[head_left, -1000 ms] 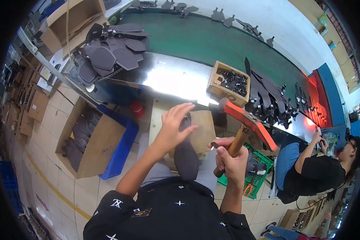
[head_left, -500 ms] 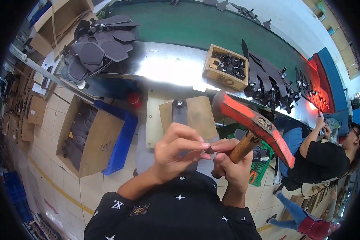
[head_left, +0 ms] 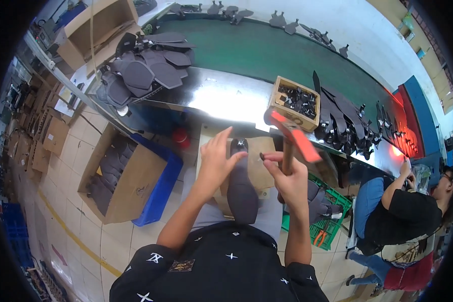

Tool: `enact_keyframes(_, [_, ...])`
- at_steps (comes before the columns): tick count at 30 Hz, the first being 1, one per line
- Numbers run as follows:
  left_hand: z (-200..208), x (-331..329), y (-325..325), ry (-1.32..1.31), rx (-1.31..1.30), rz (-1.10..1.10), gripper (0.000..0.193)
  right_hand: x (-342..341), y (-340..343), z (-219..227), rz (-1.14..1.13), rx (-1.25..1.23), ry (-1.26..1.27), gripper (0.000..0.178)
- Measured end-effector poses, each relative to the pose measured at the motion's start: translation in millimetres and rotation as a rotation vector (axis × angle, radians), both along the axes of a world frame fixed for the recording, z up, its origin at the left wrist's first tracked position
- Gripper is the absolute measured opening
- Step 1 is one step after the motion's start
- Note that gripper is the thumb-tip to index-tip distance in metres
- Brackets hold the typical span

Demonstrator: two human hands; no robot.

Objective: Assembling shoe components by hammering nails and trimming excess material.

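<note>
A dark grey, sole-shaped piece (head_left: 242,196) with a black fitting at its far end lies lengthwise in front of me, its far part on a tan sheet (head_left: 260,173). My left hand (head_left: 217,157) is open beside that far end, thumb stretched toward it, holding nothing. My right hand (head_left: 291,182) grips the wooden handle of a hammer (head_left: 298,138) with a worn red head. Between its thumb and forefinger it also pinches a small dark part (head_left: 262,156), too small to name, just right of the grey piece.
On the metal-edged green bench (head_left: 226,48) stands a wooden box (head_left: 317,108) of small black parts, between piles of grey pieces (head_left: 138,75). A cardboard box (head_left: 136,194) sits at left, a green crate (head_left: 332,209) at right. Beyond it sits a co-worker (head_left: 402,211).
My hands have moved apart and away from me, the left one opening. The small dark part is now in my right fingers. The hammer has moved with that hand; the grey piece shows more fully.
</note>
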State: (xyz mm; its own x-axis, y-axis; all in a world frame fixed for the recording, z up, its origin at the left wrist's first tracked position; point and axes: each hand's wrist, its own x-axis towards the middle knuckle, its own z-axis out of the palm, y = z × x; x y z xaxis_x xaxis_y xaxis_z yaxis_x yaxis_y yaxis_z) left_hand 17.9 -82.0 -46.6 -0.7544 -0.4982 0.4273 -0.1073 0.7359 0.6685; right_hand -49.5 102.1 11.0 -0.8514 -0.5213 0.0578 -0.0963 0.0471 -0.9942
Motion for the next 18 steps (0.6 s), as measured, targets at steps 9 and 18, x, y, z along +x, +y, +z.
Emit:
enact_keyframes(9, [-30.5, -19.6, -10.8, 0.104, 0.172, -0.327, 0.025, -47.1, -42.6, -46.0, 0.162, 0.088, 0.421, 0.018])
enact_keyframes(18, [-26.0, -13.1, -12.2, 0.122, 0.261, -0.356, 0.022, -33.0, -39.6, -32.7, 0.186, 0.227, 0.707, 0.028])
